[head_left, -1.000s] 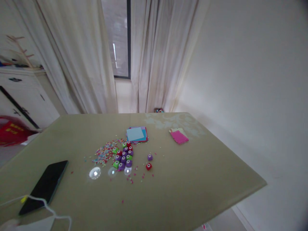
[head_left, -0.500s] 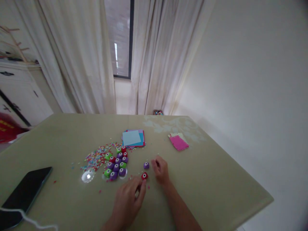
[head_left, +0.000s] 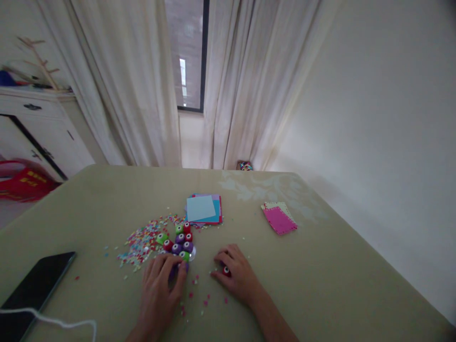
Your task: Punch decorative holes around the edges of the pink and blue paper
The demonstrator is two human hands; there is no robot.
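Eyed pieces [head_left: 180, 239] in red, green and purple lie in a tight cluster left of centre on the tabletop [head_left: 302, 285], and you have your left hand [head_left: 158, 280] curled over the near end of them. Its grip is partly closed around purple ones, but your fingers hide whether anything is actually pinched. Your right hand [head_left: 238, 275], apart to the right, has a half-closed grip cupped about a red eyed piece [head_left: 226, 271]; you can't tell from here whether it is held or just surrounded.

Watch the left side most. The pieces sit so close together that your knuckles or fingertips could knock a neighbour out of place or tip it, and pressing from the near end could push the whole group farther away. The small coloured bits [head_left: 142, 241] spread right beside the cluster's left edge; a sideways sweep would scatter them or drag some under the pieces. Loose pink bits [head_left: 205, 303] between and nearer than your hands could stick to your skin or get caught beneath a sliding piece. On the right, a loose hold could let the rounded red one roll out past your thumb. At the far end, the stack of coloured sheets [head_left: 201, 209] is near enough to be nudged too.
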